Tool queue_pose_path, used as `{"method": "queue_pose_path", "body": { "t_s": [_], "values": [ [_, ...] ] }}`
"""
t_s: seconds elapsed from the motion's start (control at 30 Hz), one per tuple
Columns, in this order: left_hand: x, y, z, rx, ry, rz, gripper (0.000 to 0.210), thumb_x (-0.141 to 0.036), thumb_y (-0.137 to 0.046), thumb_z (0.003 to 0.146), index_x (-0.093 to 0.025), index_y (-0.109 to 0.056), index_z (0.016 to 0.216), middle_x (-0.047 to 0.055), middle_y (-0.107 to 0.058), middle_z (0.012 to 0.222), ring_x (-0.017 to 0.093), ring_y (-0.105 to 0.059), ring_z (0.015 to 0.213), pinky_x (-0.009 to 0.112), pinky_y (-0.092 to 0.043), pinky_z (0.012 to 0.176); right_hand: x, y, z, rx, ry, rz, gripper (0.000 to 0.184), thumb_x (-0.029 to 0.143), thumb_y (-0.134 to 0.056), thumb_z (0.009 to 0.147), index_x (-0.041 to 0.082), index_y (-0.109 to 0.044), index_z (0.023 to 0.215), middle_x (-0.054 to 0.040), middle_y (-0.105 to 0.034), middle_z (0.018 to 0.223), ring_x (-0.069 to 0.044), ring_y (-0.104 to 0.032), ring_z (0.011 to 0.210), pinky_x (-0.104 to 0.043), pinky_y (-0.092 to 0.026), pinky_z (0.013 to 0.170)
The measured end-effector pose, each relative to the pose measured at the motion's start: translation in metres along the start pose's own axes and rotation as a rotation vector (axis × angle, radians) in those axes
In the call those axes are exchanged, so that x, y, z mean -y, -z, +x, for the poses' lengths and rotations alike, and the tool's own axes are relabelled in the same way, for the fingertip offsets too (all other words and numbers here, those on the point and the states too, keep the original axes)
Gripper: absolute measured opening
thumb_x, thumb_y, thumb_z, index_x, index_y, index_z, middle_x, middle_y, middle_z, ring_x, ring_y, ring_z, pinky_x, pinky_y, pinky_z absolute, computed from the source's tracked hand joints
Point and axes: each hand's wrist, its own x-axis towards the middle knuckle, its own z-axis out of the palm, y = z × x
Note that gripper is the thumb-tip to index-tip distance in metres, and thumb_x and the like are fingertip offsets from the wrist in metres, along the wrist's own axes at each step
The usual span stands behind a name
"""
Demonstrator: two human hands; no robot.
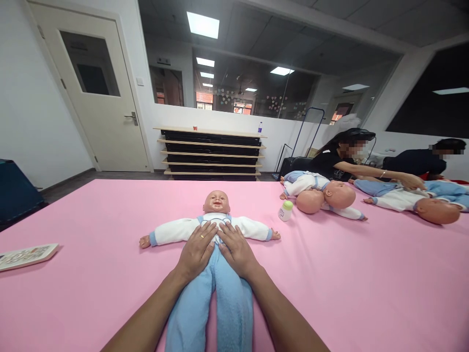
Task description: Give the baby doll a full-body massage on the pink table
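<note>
A baby doll [217, 201] in a white and light-blue outfit lies face up on a pink-covered table [110, 205]. Its arms are stretched out to both sides and its blue legs point toward me. My left hand [198, 248], with a ring on one finger, rests flat on the left side of the doll's belly. On the right side of the belly lies my right hand [236, 248], also flat with fingers extended. The fingertips of both hands reach the doll's chest, partly covering its front. Neither hand grips anything.
A small white bottle with a green cap [286, 211] stands right of the doll. More dolls [340, 194] lie at the right, one beneath a co-worker's hand [412, 181]. A flat printed box or book [29, 256] sits at the left edge. Stacked shelves [212, 154] stand behind.
</note>
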Motion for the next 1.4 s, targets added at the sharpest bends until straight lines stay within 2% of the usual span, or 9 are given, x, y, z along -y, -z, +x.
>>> {"method": "queue_pose_path", "body": {
  "t_s": [0.27,0.63,0.83,1.4],
  "values": [
    [0.009,-0.011,0.0,0.031,0.119,0.007,0.052,-0.032,-0.035,0.097,-0.026,-0.03,0.149,0.005,-0.033,0.154,0.023,-0.024,0.145,0.052,-0.026,0.117,-0.007,-0.009,-0.001,-0.01,-0.098,0.004,0.055,0.037,-0.041,0.096,0.025,-0.029,0.149,-0.0043,-0.026,0.157,-0.022,-0.015,0.147,-0.054,-0.017,0.119],
    [0.009,-0.01,0.0,0.0,0.228,-0.026,0.053,-0.039,-0.035,0.097,-0.024,-0.03,0.148,0.007,-0.03,0.156,0.024,-0.024,0.145,0.053,-0.026,0.117,-0.013,-0.013,-0.003,-0.046,-0.177,0.056,0.061,0.046,-0.043,0.094,0.027,-0.027,0.15,-0.0041,-0.023,0.158,-0.025,-0.017,0.147,-0.054,-0.021,0.118],
    [0.008,-0.012,-0.001,-0.035,0.254,-0.037,0.055,-0.041,-0.036,0.097,-0.025,-0.028,0.149,0.007,-0.03,0.156,0.025,-0.024,0.145,0.053,-0.027,0.117,-0.018,-0.016,-0.004,-0.066,-0.216,0.117,0.068,0.049,-0.046,0.093,0.026,-0.022,0.151,-0.0062,-0.022,0.158,-0.026,-0.015,0.147,-0.055,-0.017,0.119],
    [0.012,-0.015,-0.001,-0.047,0.277,-0.049,0.057,-0.043,-0.038,0.097,-0.021,-0.03,0.149,0.009,-0.032,0.155,0.024,-0.024,0.145,0.051,-0.026,0.118,-0.019,-0.016,-0.004,-0.066,-0.313,0.165,0.077,0.057,-0.047,0.09,0.018,-0.022,0.152,-0.0095,-0.018,0.159,-0.025,-0.013,0.148,-0.05,-0.014,0.121]
  ]
}}
